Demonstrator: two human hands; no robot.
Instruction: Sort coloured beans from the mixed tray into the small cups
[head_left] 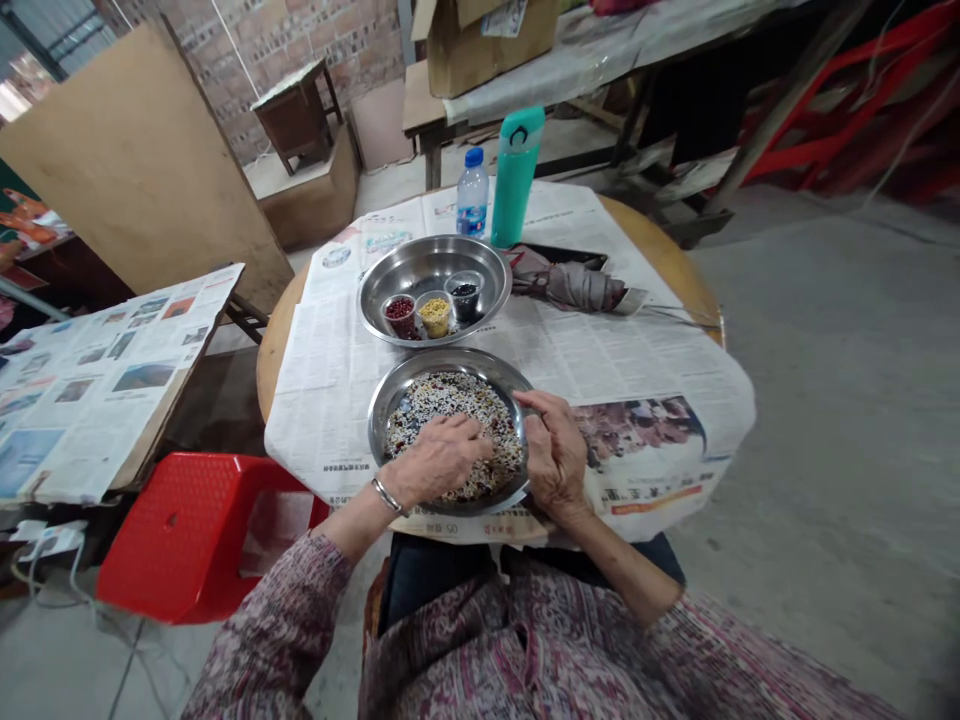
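A steel plate (390, 400) of mixed grains and beans (457, 400) lies at the near edge of a round table covered in newspaper (600, 360). My left hand (439, 460) rests in the grains, fingers curled and pressed together as if pinching; what they hold is too small to see. My right hand (555, 455) lies on the plate's right rim with its fingers bent around the edge. Behind it, a second steel plate (375, 280) carries three small cups: red beans (400, 312), yellow grains (435, 314) and black beans (465, 294).
A teal flask (516, 175) and a small water bottle (472, 195) stand at the table's far side, with a folded grey umbrella (577, 285) to their right. A red plastic stool (187, 530) stands at left beside a newspaper-covered board (97, 380). A cardboard box (480, 40) sits on a bench behind.
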